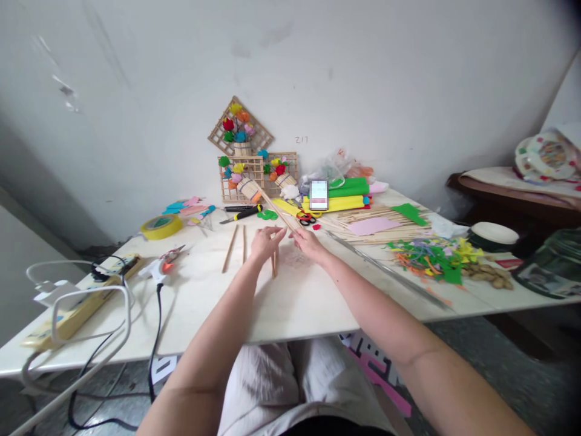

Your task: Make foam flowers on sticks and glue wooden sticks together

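Note:
My right hand (306, 242) is closed on thin wooden sticks (278, 208), which slant up and away to the left over the table. Beside it, my left hand (265, 243) has its fingers stretched toward the right hand, their tips close to the near end of those sticks. A short stick (274, 266) lies on the table just under the left hand, partly hidden by it. Further left, two more short sticks, a thicker one (230, 249) and a thinner one (244, 243), lie roughly parallel.
Flower-decorated stick lattices (240, 130) lean on the wall. A utility knife (245, 213), scissors (306, 219) and yellow tape (161, 226) lie behind. Left stand a power strip (82, 303) and glue gun (160, 267). Right are loose sticks (345, 219), a metal ruler (390, 266), colourful scraps (436, 257) and a jar (551, 266).

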Motion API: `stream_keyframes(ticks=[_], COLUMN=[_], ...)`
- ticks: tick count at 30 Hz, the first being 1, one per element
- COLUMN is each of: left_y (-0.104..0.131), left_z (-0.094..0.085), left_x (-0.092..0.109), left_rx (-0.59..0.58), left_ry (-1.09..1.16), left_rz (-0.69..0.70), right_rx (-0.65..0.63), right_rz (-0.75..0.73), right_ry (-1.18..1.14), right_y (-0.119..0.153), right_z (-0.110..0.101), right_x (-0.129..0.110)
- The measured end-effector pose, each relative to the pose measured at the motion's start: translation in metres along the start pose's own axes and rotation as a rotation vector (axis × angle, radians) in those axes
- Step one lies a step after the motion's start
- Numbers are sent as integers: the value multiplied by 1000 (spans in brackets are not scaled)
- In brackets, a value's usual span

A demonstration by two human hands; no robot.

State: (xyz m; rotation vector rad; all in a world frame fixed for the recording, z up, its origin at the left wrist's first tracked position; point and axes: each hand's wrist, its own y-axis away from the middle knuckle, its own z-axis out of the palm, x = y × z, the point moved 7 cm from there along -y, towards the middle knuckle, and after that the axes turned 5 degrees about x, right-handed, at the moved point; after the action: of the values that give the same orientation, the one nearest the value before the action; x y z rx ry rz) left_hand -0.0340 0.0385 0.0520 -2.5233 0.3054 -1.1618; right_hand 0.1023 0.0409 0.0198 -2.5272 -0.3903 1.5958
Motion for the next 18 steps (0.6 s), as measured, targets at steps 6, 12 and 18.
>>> stream_keyframes(ticks=[6,12,18], left_y=[-4,15,22], left_z=[-20,-11,-9], left_x=[-43,-76,-65], left_rx=[-270,-439,-366], left_ry=[-745,-824,-844], left_rz=[-14,-209,-167], right_rx=[125,63,70], right_rz=[160,206,217], right_ry=[399,692,760], right_y=[2,4,6], right_z=[-29,-31,-35], right_x=[12,10,12])
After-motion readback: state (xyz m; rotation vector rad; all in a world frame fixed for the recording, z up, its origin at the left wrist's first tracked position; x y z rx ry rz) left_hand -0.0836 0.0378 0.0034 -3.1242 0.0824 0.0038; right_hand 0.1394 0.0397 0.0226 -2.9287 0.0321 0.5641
